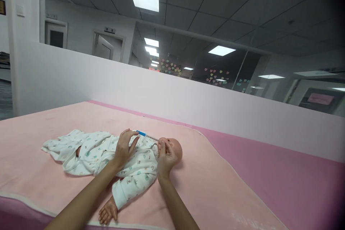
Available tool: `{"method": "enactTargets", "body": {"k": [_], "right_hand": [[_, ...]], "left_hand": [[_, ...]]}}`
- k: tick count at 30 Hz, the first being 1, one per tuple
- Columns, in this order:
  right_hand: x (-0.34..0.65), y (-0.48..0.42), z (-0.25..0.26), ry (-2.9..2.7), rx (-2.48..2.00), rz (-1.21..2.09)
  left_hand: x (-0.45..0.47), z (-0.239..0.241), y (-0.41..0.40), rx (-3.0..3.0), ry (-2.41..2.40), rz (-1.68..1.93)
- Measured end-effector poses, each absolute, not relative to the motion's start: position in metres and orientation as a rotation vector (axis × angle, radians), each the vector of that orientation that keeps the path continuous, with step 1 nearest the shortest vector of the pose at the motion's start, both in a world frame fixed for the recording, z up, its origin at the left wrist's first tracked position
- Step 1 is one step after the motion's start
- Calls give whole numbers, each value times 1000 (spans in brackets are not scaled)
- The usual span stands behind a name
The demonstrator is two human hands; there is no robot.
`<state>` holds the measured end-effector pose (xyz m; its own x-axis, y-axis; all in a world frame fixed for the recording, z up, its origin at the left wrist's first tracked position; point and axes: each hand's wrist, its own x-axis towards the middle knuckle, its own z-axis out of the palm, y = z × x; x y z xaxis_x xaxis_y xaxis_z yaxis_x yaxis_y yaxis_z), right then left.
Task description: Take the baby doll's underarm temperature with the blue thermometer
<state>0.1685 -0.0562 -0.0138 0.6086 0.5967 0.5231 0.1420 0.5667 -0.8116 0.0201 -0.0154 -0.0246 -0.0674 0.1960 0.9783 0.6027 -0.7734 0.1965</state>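
A baby doll (176, 148) lies on its back in a white printed suit (140, 158), its head toward the right. Above its chest is a slim glass-like stick with a blue end, which looks like a thermometer (147, 135). My left hand (126, 147) is over the doll's chest, thumb and fingertips closed at the blue end. At the doll's face, my right hand (166, 158) pinches its fingers around the stick's thin end, hiding the tip and the doll's mouth. The doll's bare hand (108, 211) rests near the front edge, below my left forearm.
Under the doll is a pale pink pad (210, 187) with a darker pink surface (269, 158) beyond it. A low white wall (161, 90) with glass panels above runs along the back. A door (104, 46) stands ajar behind the glass.
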Motion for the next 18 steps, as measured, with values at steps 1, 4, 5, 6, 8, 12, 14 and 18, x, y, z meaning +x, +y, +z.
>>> {"method": "enactTargets", "body": {"k": [1,4,5,6,8,12,14,18], "right_hand": [[166,-57,-16,-931,-968,314],[160,-59,-17,-1003,-958,320],[160,-60,-14,-1016,-937,321],[162,-60,-8,-1010,-914,323],[170,-59,7,-960,-864,349],[201,-61,45,-1017,-726,563],[217,-69,57,-1245,-764,635],[239,-97,64,-1397,-835,591]], "left_hand": [[20,-24,-15,-1889,-894,-1935],[20,-23,-16,-1834,-1056,-2029],[19,-22,-17,-1826,-1105,-2054],[19,-22,-18,-1828,-1136,-2072],[19,-20,-19,-1847,-1148,-2085],[20,-20,-20,-1918,-1102,-2026],[21,-20,-20,-1990,-1094,-1953],[24,-16,-21,-2178,-1079,-1775]]}}
